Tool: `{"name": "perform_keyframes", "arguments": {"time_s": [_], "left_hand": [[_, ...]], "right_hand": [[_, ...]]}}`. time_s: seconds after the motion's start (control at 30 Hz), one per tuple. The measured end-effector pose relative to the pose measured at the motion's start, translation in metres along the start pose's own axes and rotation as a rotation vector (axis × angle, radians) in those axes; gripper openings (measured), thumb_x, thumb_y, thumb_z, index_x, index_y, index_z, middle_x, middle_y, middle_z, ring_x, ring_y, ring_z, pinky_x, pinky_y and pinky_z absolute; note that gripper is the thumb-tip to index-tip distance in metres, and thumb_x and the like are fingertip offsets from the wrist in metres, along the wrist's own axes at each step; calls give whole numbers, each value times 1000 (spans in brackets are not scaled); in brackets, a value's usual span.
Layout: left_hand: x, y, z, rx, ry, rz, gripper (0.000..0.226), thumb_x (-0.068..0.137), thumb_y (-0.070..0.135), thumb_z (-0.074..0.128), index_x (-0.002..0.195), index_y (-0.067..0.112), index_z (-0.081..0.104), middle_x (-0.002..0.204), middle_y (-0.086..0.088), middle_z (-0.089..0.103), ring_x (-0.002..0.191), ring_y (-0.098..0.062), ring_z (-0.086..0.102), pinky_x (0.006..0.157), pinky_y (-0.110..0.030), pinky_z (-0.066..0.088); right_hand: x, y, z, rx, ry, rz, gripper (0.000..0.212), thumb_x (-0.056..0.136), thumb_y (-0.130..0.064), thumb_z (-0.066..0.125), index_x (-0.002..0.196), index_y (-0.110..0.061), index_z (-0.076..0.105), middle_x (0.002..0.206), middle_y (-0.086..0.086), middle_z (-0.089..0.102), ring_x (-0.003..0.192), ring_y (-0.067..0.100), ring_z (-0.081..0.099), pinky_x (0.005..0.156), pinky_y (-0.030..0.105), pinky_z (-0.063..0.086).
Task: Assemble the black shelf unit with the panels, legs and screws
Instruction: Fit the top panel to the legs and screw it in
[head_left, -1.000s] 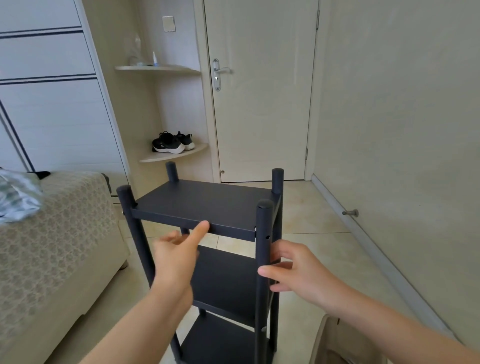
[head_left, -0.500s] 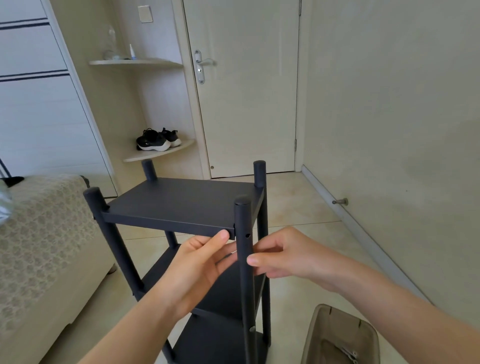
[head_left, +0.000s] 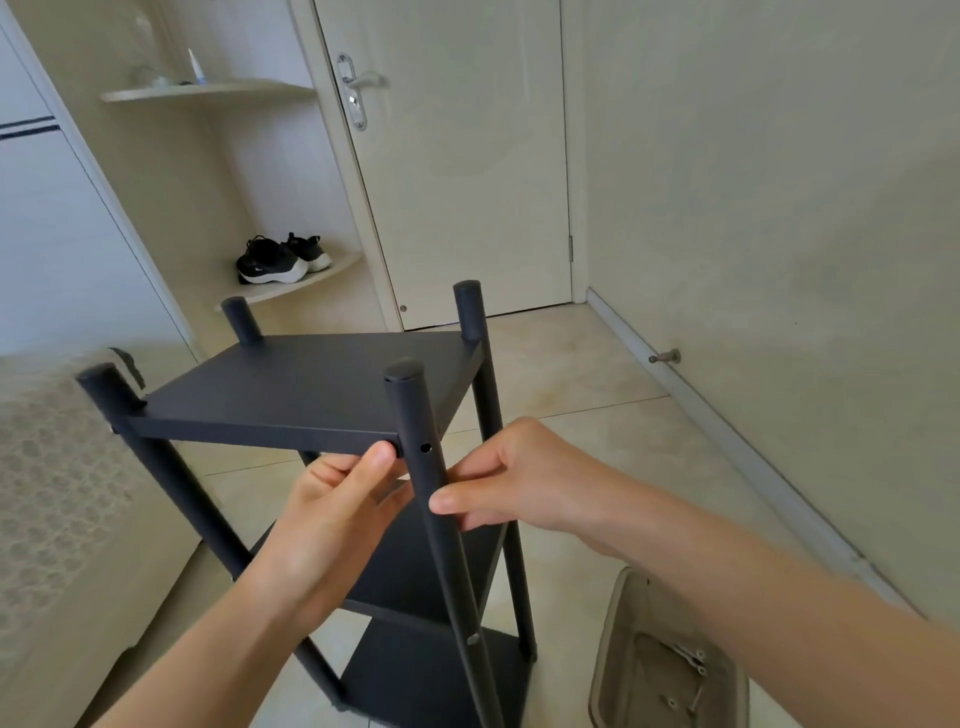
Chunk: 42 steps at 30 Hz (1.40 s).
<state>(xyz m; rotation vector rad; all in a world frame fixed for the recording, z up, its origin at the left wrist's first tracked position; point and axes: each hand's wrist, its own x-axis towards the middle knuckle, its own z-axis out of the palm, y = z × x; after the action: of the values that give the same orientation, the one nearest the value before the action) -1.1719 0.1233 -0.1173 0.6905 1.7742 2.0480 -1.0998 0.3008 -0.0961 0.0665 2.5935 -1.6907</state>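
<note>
The black shelf unit (head_left: 311, 387) stands on the floor with three panels between four round legs. Its front right leg (head_left: 415, 415) shows an open screw hole just below the top panel. My left hand (head_left: 332, 519) holds the top panel's front edge beside that leg, thumb on the edge and fingers underneath. At the same leg, just below the hole, my right hand (head_left: 509, 478) pinches it, thumb in front and curled fingers beside it. Whether that hand also holds a screw is hidden.
A translucent tray (head_left: 613, 649) with several screws sits on the floor at the lower right. A bed (head_left: 67, 493) lies close on the left. Beyond are a closed door (head_left: 467, 182), a doorstop (head_left: 665, 357) on the right wall and shoes (head_left: 280, 260) on a corner shelf.
My left hand slid right along the top panel's front edge to the corner by the front right leg. My right hand stayed on that leg and rose slightly.
</note>
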Motion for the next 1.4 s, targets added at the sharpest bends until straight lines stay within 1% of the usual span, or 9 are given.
{"name": "perform_keyframes", "arguments": {"time_s": [0.33, 0.5, 0.63, 0.77, 0.93, 1.13, 1.2, 1.3, 1.4], "left_hand": [[3, 8, -4, -6, -32, -26, 66, 64, 58, 86, 93, -1, 77, 115, -26, 69, 114, -37, 66, 103, -47, 50], [1, 10, -1, -74, -61, -48, 32, 92, 28, 56, 85, 7, 79, 113, -21, 72, 113, -33, 67, 102, -46, 52], [-3, 14, -1, -120, -79, -83, 29, 90, 25, 56, 79, 12, 80, 114, -19, 72, 114, -31, 67, 100, -47, 52], [-6, 16, -9, -122, -84, -108, 26, 90, 27, 63, 86, 8, 80, 111, -22, 72, 113, -35, 67, 92, -42, 57], [-10, 19, -27, -150, -194, -120, 51, 75, 37, 84, 108, 1, 74, 115, -27, 68, 115, -40, 64, 101, -51, 51], [-15, 23, -37, -165, -186, -163, 47, 60, 41, 94, 86, 7, 77, 105, -22, 70, 111, -40, 66, 102, -56, 50], [-18, 26, -38, -177, -135, -163, 48, 55, 42, 96, 79, 8, 71, 103, -21, 70, 109, -39, 67, 102, -59, 48], [-20, 29, -41, -204, -82, -145, 63, 56, 40, 96, 81, 3, 51, 101, -20, 69, 106, -38, 67, 104, -65, 44], [-21, 34, -39, -178, -20, -154, 57, 72, 37, 83, 99, -1, 51, 95, -16, 70, 99, -34, 69, 102, -62, 47]], "right_hand": [[0, -7, -7, -143, -68, -3, 25, 89, -34, 68, 107, -17, 74, 98, -4, 75, 87, 5, 72, 95, 34, 53], [0, -6, -21, -175, -61, 34, 31, 86, -38, 71, 111, -22, 73, 103, -9, 73, 95, 2, 68, 91, 29, 55], [7, 1, -29, -55, 180, 95, 24, 89, -29, 67, 111, -20, 70, 98, -6, 73, 90, 5, 70, 87, 30, 57], [20, 13, -24, -97, 449, 125, 44, 93, -27, 64, 134, -20, 51, 117, -1, 63, 104, 15, 61, 93, 36, 53], [26, 9, -15, -41, 417, 75, 58, 96, -15, 59, 146, -26, 32, 135, -1, 50, 122, 20, 54, 99, 33, 44], [28, 2, -6, -5, 389, 19, 33, 99, -3, 50, 119, -28, 46, 104, -13, 62, 111, 16, 60, 102, 40, 48], [29, 0, -3, 26, 394, 22, 31, 98, -4, 51, 119, -27, 48, 107, -8, 65, 112, 19, 61, 103, 45, 48], [30, 0, 0, 59, 418, 17, 29, 97, -6, 54, 118, -26, 49, 112, -4, 66, 111, 18, 63, 102, 45, 49], [30, 2, 2, 83, 436, 9, 27, 96, -6, 56, 112, -28, 51, 108, -4, 68, 106, 18, 64, 99, 46, 51]]}}
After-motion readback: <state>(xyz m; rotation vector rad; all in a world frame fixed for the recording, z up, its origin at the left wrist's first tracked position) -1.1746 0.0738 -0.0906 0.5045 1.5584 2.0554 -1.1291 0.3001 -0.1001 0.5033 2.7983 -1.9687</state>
